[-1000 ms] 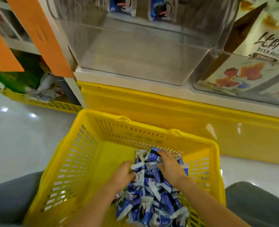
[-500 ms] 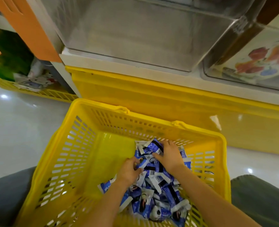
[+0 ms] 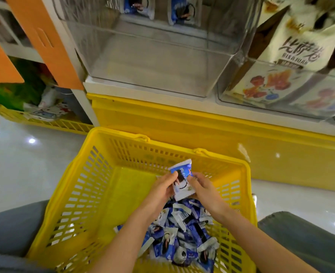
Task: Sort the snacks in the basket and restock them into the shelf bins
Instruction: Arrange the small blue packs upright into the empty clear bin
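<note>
Sorting snacks at a shop shelf: a person's left hand (image 3: 162, 189) and right hand (image 3: 203, 191) hold a single blue-and-white packet (image 3: 182, 180) between them over a yellow basket (image 3: 95, 154). The fingers of each hand are curled round one side edge of the wrapper, the left hand on its left edge and the right hand on its right. The packet stands roughly upright, just above a pile (image 3: 182, 233) of similar packets heaped in the basket's near right part. The basket rests on a glossy pale floor (image 3: 25, 164) between the person's grey-trousered knees (image 3: 304, 239). Just beyond it rises the yellow base of the shelf (image 3: 182, 119). On the shelf, straight ahead, sits a clear bin (image 3: 152, 62), with two blue wrappers (image 3: 139, 5) showing at its far end. A second bin (image 3: 229, 95) to its right holds large cream snack bags (image 3: 292, 52) printed with red fruit.
</note>
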### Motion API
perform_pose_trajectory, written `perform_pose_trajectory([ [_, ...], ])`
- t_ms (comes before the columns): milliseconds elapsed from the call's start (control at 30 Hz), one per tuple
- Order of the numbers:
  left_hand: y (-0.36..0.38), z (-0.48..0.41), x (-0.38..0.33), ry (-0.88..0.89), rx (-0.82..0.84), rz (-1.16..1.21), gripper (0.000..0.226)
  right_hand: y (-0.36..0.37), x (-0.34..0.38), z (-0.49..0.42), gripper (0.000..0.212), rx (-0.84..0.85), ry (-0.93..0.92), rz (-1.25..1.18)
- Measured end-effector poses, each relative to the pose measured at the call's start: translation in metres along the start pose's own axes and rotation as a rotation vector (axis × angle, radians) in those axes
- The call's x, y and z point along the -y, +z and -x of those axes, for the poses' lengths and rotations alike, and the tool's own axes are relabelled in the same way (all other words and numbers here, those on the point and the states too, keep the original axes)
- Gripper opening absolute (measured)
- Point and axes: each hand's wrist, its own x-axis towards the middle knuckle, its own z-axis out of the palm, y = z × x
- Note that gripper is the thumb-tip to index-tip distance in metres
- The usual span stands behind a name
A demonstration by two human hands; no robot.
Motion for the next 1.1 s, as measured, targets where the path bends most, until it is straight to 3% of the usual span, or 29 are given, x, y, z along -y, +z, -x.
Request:
perform_pose_trajectory([
  [100, 0.0, 0.011, -0.004, 0.045, 0.015, 0.008, 0.039, 0.005, 0.012, 0.013, 0.025, -0.014, -0.168, 0.076],
  [167, -0.004, 0.015, -0.003, 0.069, -0.029, 0.044, 0.034, 0.004, 0.015, 0.02, 0.028, -0.035, -0.201, 0.097],
  [333, -0.024, 0.021, -0.002, 0.098, -0.285, 0.125, 0.018, -0.011, -0.005, 0.012, 0.025, -0.183, -0.081, 0.22],
  [500, -0.041, 0.024, -0.001, 0.065, -0.387, 0.178, 0.016, 0.009, -0.052, 0.006, 0.035, 0.063, 0.115, 0.302],
  [667, -0.05, 0.024, 0.007, 0.037, -0.411, 0.111, 0.016, 0.016, -0.066, -0.008, 0.062, 0.102, 0.131, 0.646],
  [933, -0.057, 0.032, 0.011, -0.018, -0.441, -0.006, 0.016, 0.022, -0.039, -0.018, 0.039, 0.022, 0.021, 1.088],
  [1100, -0.057, 0.045, 0.014, -0.05, -0.518, -0.006, 0.031, 0.017, -0.005, -0.012, 0.027, -0.062, -0.061, 0.837],
])
